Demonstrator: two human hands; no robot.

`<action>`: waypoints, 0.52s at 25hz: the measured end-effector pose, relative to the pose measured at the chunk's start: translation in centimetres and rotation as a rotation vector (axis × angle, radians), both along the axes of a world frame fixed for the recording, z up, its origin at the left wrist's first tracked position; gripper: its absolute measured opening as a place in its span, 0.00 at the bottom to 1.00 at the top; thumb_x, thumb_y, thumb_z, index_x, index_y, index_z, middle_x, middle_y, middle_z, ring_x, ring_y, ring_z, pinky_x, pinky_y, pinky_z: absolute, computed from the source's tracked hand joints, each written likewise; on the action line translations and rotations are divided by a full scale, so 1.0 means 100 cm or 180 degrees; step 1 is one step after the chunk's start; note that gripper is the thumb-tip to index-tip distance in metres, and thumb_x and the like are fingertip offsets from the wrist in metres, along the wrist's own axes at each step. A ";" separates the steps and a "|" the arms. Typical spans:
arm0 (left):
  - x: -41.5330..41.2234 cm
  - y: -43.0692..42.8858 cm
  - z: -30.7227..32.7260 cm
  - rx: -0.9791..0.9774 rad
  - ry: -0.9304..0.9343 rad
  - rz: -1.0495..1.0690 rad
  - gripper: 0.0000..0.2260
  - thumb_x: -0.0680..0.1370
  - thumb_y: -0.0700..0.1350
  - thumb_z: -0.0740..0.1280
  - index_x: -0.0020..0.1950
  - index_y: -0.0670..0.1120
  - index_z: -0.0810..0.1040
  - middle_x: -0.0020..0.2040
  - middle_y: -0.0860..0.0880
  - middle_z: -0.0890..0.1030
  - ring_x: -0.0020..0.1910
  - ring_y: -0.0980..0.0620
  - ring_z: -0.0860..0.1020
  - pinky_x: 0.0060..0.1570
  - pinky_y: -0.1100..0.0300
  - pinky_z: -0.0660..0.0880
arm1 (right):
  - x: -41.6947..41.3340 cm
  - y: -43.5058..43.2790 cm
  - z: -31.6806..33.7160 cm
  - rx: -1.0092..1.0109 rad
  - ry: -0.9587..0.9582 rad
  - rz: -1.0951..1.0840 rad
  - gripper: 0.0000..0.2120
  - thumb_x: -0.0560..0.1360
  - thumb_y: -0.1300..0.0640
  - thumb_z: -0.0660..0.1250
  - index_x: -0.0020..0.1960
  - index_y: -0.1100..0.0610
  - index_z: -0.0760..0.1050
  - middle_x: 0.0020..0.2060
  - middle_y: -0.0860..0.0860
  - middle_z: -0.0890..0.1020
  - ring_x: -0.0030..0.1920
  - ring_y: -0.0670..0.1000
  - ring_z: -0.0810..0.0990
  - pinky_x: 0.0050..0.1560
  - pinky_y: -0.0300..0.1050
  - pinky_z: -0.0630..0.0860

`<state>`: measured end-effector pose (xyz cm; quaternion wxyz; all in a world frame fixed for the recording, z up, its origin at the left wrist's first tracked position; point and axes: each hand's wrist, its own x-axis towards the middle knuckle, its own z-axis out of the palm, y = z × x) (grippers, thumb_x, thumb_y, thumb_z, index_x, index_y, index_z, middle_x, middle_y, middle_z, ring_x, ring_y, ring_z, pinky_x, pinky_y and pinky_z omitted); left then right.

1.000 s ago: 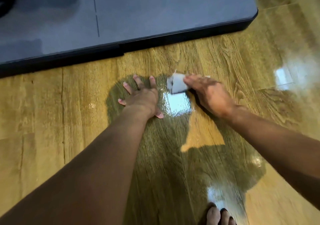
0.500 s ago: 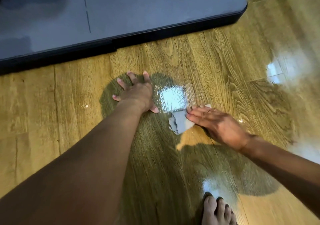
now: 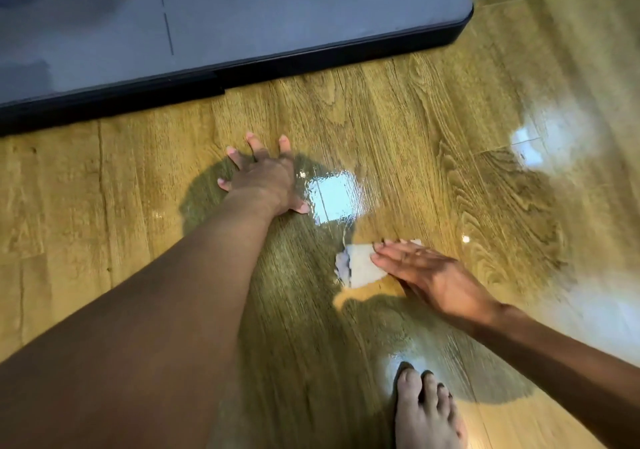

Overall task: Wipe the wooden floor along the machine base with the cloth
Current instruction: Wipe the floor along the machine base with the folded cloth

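one stroke done: our flat right hand (image 3: 433, 275) pressed the cloth (image 3: 360, 268) back from the machine base (image 3: 311, 64), left hand (image 3: 263, 178) splayed open on the floor (image 3: 104, 206).

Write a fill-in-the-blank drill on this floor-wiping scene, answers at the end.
The right hand presses the cloth flat on the wooden ____.
The left hand lies flat, fingers spread, holding ____.
The cloth is ____ from the machine base than the left hand is.
A bare ____ shows at the bottom edge.
Missing words: floor; nothing; farther; foot.
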<state>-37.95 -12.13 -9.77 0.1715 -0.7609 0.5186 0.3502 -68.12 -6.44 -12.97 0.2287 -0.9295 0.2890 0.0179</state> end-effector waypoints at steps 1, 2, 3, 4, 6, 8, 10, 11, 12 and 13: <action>0.000 0.001 0.001 0.0004 0.0000 -0.0005 0.54 0.69 0.56 0.74 0.76 0.55 0.34 0.74 0.40 0.30 0.72 0.31 0.36 0.64 0.26 0.53 | -0.007 -0.001 0.001 0.0036 -0.0013 0.0314 0.33 0.71 0.72 0.66 0.72 0.51 0.65 0.70 0.48 0.69 0.71 0.47 0.65 0.72 0.41 0.60; 0.000 0.001 0.001 0.0007 0.0012 -0.0015 0.54 0.69 0.56 0.74 0.76 0.55 0.34 0.74 0.40 0.30 0.72 0.30 0.36 0.64 0.26 0.53 | -0.007 -0.015 0.003 0.0004 -0.0042 0.0360 0.32 0.72 0.70 0.65 0.72 0.50 0.65 0.70 0.48 0.70 0.70 0.49 0.68 0.70 0.43 0.62; 0.001 0.001 0.002 0.0019 0.0031 -0.0037 0.54 0.68 0.57 0.75 0.76 0.55 0.34 0.74 0.40 0.30 0.72 0.30 0.36 0.64 0.26 0.53 | 0.000 -0.035 0.007 0.0029 -0.0001 0.0135 0.28 0.74 0.67 0.62 0.71 0.51 0.66 0.69 0.49 0.71 0.68 0.51 0.70 0.69 0.43 0.62; 0.002 0.000 0.003 0.0048 0.0052 -0.0073 0.56 0.67 0.57 0.75 0.76 0.55 0.34 0.74 0.39 0.30 0.72 0.30 0.36 0.64 0.26 0.53 | 0.010 -0.058 0.007 0.0077 0.0000 -0.0316 0.25 0.75 0.65 0.59 0.71 0.53 0.67 0.68 0.50 0.72 0.68 0.53 0.71 0.67 0.43 0.61; 0.004 0.001 0.006 0.0128 0.0021 -0.0225 0.60 0.63 0.60 0.77 0.75 0.54 0.31 0.74 0.38 0.30 0.72 0.28 0.37 0.65 0.28 0.54 | 0.031 -0.077 0.005 0.0071 -0.0042 -0.1240 0.23 0.77 0.66 0.57 0.70 0.54 0.68 0.69 0.50 0.71 0.69 0.53 0.69 0.67 0.39 0.58; 0.005 0.003 0.009 0.0152 -0.0069 -0.0390 0.62 0.61 0.60 0.77 0.75 0.54 0.30 0.74 0.38 0.30 0.71 0.28 0.37 0.66 0.30 0.55 | 0.033 -0.060 0.005 -0.0008 0.0050 -0.1434 0.24 0.78 0.67 0.58 0.71 0.51 0.65 0.70 0.46 0.67 0.71 0.50 0.66 0.69 0.35 0.54; 0.004 0.002 0.008 0.0117 -0.0095 -0.0429 0.63 0.61 0.59 0.78 0.75 0.54 0.29 0.73 0.37 0.30 0.71 0.28 0.38 0.66 0.30 0.56 | 0.006 -0.017 0.012 -0.0025 0.0057 -0.1107 0.31 0.73 0.73 0.63 0.71 0.50 0.62 0.70 0.46 0.65 0.71 0.50 0.65 0.71 0.31 0.50; 0.004 0.002 0.006 0.0116 -0.0096 -0.0406 0.63 0.61 0.58 0.78 0.74 0.53 0.29 0.73 0.37 0.29 0.71 0.28 0.38 0.65 0.29 0.56 | -0.009 0.000 0.021 0.0153 0.0072 -0.0901 0.35 0.70 0.74 0.66 0.71 0.51 0.63 0.70 0.47 0.66 0.70 0.50 0.66 0.72 0.33 0.52; 0.005 0.002 0.005 0.0131 -0.0094 -0.0379 0.63 0.61 0.58 0.78 0.74 0.53 0.29 0.73 0.37 0.29 0.71 0.28 0.38 0.65 0.29 0.56 | -0.023 0.030 0.023 0.0248 0.0057 -0.0601 0.35 0.69 0.74 0.68 0.71 0.52 0.65 0.70 0.48 0.68 0.70 0.49 0.67 0.71 0.37 0.58; 0.004 0.002 0.003 0.0135 -0.0101 -0.0387 0.64 0.61 0.58 0.78 0.74 0.53 0.29 0.73 0.37 0.29 0.71 0.27 0.38 0.65 0.29 0.56 | -0.033 0.041 0.021 0.0220 -0.0141 -0.0386 0.33 0.70 0.72 0.70 0.71 0.52 0.66 0.70 0.48 0.69 0.69 0.49 0.68 0.70 0.43 0.64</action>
